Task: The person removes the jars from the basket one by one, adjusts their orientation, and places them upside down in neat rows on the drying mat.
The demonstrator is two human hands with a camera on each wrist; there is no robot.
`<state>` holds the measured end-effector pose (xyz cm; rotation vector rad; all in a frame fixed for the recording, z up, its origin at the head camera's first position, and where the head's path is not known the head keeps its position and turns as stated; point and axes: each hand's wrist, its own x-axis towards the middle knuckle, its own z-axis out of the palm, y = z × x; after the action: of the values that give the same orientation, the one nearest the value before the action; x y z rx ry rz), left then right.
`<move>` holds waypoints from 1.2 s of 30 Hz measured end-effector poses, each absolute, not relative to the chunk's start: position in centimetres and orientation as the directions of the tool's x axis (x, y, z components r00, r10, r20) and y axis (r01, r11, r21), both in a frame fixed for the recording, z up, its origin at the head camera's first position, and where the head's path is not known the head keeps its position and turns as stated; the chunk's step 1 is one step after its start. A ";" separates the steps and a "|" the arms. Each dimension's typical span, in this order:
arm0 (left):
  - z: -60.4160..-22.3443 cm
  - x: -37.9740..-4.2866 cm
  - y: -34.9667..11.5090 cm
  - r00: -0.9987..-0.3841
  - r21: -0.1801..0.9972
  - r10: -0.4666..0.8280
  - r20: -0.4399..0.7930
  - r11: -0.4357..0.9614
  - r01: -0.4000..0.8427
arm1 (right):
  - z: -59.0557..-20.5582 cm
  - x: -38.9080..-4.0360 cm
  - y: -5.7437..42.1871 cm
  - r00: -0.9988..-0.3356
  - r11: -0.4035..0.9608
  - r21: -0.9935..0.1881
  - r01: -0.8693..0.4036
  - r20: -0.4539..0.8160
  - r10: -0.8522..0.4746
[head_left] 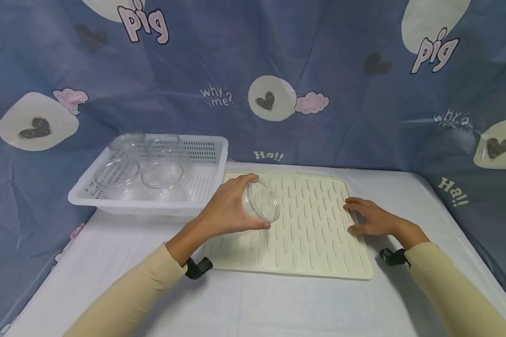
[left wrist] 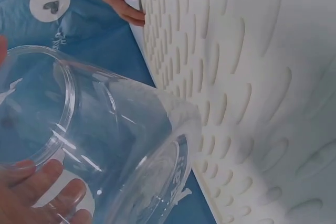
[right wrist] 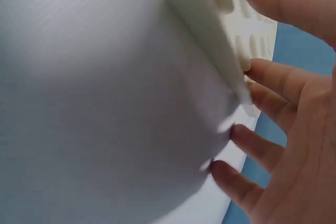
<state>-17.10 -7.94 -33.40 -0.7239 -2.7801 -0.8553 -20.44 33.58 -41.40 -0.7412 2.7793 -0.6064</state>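
My left hand (head_left: 229,206) grips a clear cup (head_left: 261,201) on its side, fingers and thumb around its wall. The cup is tilted above a cream drying mat (head_left: 308,234) with raised ridges. In the left wrist view the cup (left wrist: 113,114) looks see-through, nothing visible inside it. At the mat's right edge rests my right hand (head_left: 373,219), fingers spread and slightly bent. Up close in the right wrist view, some fingertips of the right hand (right wrist: 294,114) touch the mat's rim (right wrist: 210,40) and others the white cloth.
Left of the mat stands a white perforated basket (head_left: 206,178). Several clear round vessels (head_left: 162,174) sit in its left half. White cloth (head_left: 278,304) covers the table, and a blue printed curtain (head_left: 354,131) hangs behind it.
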 end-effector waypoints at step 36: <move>-35.1 -17.5 -5.6 -0.854 0.501 0.430 0.291 0.692 0.519 | -33.4 -18.4 16.3 -0.825 0.558 -0.665 -0.497 0.163 -0.540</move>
<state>-17.54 -5.56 -35.05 -0.7768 -2.7495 -0.8837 -18.36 16.32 -33.43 -0.9063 2.7202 -1.1309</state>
